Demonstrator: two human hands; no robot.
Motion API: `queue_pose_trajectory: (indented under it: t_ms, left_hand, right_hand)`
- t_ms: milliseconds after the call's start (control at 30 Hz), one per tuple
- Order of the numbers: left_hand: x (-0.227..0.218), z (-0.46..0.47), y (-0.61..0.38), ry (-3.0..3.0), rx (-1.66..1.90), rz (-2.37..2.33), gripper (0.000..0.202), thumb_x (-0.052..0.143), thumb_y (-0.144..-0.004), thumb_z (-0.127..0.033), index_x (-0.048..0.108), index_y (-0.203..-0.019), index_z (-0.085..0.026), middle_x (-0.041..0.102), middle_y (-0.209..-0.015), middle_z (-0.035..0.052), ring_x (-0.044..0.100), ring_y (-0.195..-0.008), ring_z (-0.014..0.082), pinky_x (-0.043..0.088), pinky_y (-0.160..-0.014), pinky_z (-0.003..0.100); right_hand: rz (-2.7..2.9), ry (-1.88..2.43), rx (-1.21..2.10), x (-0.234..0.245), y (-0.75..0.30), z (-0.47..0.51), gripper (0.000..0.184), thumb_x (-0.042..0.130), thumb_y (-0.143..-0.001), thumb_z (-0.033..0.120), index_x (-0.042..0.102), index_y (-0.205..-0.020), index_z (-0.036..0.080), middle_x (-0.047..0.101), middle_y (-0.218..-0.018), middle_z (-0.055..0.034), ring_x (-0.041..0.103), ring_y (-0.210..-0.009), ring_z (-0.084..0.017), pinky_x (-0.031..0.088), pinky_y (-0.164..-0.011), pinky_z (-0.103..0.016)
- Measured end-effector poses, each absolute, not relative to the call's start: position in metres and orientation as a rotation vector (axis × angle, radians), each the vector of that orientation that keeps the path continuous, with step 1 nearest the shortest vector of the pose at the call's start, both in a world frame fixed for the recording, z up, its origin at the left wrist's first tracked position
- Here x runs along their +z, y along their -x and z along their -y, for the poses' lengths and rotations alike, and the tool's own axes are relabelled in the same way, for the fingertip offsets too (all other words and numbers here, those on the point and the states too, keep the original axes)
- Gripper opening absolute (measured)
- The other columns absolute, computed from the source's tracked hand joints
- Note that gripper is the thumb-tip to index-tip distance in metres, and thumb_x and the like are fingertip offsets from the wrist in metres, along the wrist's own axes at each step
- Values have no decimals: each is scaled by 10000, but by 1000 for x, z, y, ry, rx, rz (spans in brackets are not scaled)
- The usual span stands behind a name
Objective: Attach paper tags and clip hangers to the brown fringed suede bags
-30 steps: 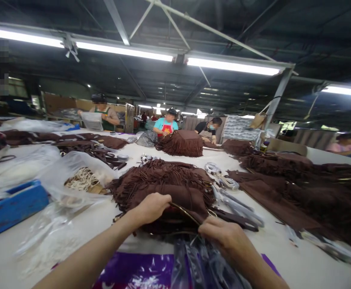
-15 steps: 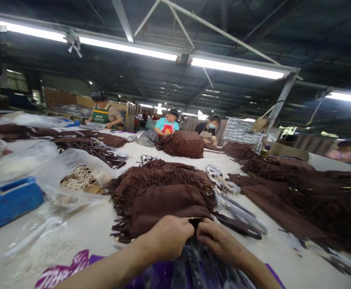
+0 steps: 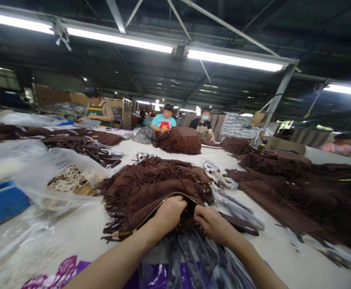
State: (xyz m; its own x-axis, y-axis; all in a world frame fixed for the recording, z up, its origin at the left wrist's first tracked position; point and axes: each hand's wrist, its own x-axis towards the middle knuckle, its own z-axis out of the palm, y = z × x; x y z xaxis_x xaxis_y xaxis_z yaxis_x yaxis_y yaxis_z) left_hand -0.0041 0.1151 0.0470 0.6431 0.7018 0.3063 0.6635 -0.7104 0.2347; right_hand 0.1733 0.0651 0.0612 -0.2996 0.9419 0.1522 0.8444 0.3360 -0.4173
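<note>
A dark brown fringed bag (image 3: 160,192) lies in front of me, its gold zipper parted into a wide gap. My left hand (image 3: 170,212) is closed at the mouth of the bag, its fingertips hidden inside the opening. On the right side of the mouth, my right hand (image 3: 211,223) pinches the bag's edge. Below both hands, clear plastic-wrapped strips (image 3: 190,257) hang over a purple sheet (image 3: 159,276). More brown fringe is heaped just behind the bag. A brown strap (image 3: 241,225) extends to the right of it.
At left are a blue bin (image 3: 5,206) and a plastic bag of pale cords (image 3: 68,178). Plastic-wrapped hardware (image 3: 220,176) lies right of the bag. Brown pieces (image 3: 298,196) cover the right side. Several co-workers stand beyond the white table (image 3: 82,228).
The zippered mouth has spread from a narrow gap to a wide one. My left hand has moved up and left into it, and the hands are slightly farther apart.
</note>
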Motion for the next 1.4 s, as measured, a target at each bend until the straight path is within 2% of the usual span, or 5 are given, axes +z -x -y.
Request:
queue_pose_trajectory:
  t_ms: [200,400,733,1200,1400]
  left_hand:
    - [46,-126,-4,-2872,433,-1198,227,453,-912,-127,677,-940,-153,637,-1002,110,637,-944,233,517,-863,346]
    - [50,-128,-5,-2863,422,-1170,293,394,-880,-18,645,-996,-114,659,-1020,135,648,-945,238,518,-869,351]
    - [40,-134,-2,-2711,627,-1240,246,412,-875,-58,645,-900,-134,673,-971,118,635,-930,223,499,-853,319]
    - [36,-138,3,-2592,831,-1017,318,424,-842,-46,704,-924,-171,705,-1012,91,631,-975,211,472,-914,311]
    - [40,-132,-1,-2621,640,-1191,277,418,-850,-61,682,-866,-145,666,-986,122,628,-931,232,494,-849,325]
  right_hand:
    - [2190,1635,404,64,-173,-74,187,445,-815,89,464,-685,221,560,-653,20,564,-671,-163,394,-655,-257]
    - [2111,1755,465,63,-168,-70,195,432,-844,102,481,-694,217,555,-592,46,548,-468,-117,378,-493,-206]
    - [1990,2065,153,64,-144,-77,177,497,-769,97,641,-699,170,726,-817,-123,648,-805,-220,346,-646,-279]
    - [2034,2113,-29,52,-130,-82,257,440,-862,110,689,-849,175,718,-937,-129,661,-885,-229,370,-691,-292]
    - [2023,2032,-8,40,-140,-84,223,458,-888,123,661,-821,188,711,-902,-95,653,-891,-207,394,-743,-269]
